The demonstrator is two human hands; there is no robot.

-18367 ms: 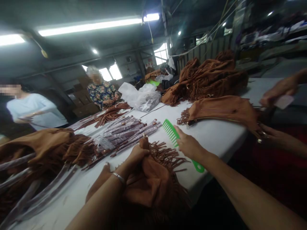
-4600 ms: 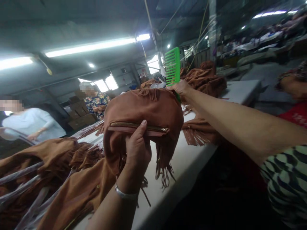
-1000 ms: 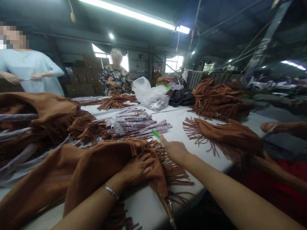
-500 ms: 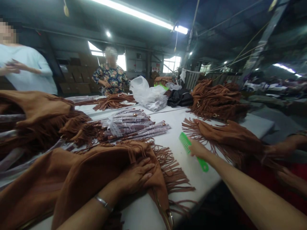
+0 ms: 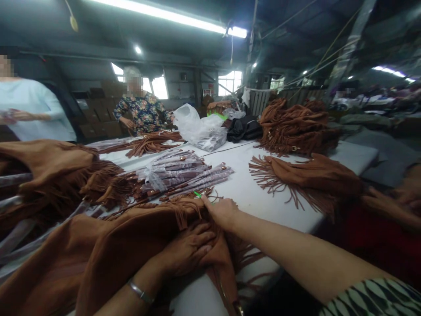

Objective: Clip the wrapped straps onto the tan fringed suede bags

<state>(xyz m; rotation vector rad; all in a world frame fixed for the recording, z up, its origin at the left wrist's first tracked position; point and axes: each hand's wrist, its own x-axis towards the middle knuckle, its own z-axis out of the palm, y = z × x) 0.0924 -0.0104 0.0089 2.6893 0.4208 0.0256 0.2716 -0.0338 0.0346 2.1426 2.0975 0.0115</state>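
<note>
A brown suede-like bag (image 5: 131, 232) with long fringe lies along the front of the table. Flat on it rests my left hand (image 5: 189, 245), fingers stretched out, a silver bracelet on the wrist. My right hand (image 5: 225, 213) is closed around a green comb (image 5: 198, 194), of which only a thin end shows past the thumb. That hand is at the fringe edge of the bag, close beside my left hand. The comb's teeth are hidden. An open zip with a metal edge runs down the bag's near right side.
Plastic-wrapped straps (image 5: 177, 171) lie behind the bag. Another fringed bag (image 5: 315, 175) is at the right, near a co-worker's hands (image 5: 391, 206). A pile of brown bags (image 5: 296, 127), a black bundle (image 5: 245, 128) and a white plastic bag (image 5: 200, 127) stand farther back. Two people stand across the table.
My right hand has swung left with the comb, from over the bare tabletop to the bag's fringe. My left hand stays on the bag. The view has turned slightly right.
</note>
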